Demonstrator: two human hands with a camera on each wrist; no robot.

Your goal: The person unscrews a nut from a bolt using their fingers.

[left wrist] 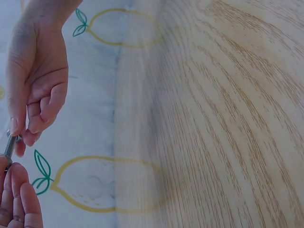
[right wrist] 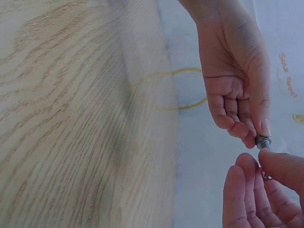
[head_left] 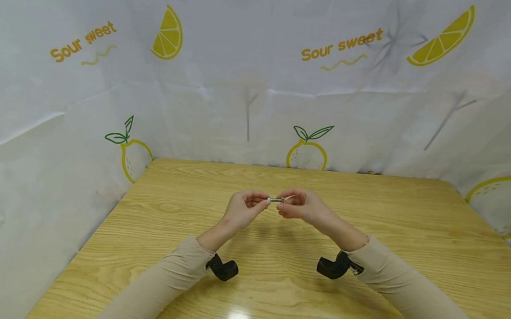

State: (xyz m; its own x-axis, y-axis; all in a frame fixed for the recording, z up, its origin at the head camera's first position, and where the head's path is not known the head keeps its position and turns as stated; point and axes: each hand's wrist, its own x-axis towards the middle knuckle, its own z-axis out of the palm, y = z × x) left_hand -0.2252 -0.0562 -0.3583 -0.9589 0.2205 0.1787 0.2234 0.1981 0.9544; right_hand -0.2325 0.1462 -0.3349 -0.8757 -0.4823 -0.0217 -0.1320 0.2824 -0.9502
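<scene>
A small metal bolt (head_left: 276, 199) is held level above the table, with a wider piece at each end. My left hand (head_left: 245, 209) pinches its left end between thumb and fingertips. The right end is pinched by my right hand (head_left: 302, 205) in the same way. In the left wrist view the threaded shank of the bolt (left wrist: 10, 145) shows between both hands. The right wrist view shows a thick, ringed end of the bolt (right wrist: 262, 141) at the left thumb tip. Fingers hide part of both ends, so I cannot tell which is the head and which a nut.
Below the hands lies a wood-grain table (head_left: 170, 222). A white curtain (head_left: 223, 114) with lemon prints and lettering hangs behind it and along both sides. Black curved mounts (head_left: 223, 268) sit at both wrists, beside the beige sleeves (head_left: 167, 275).
</scene>
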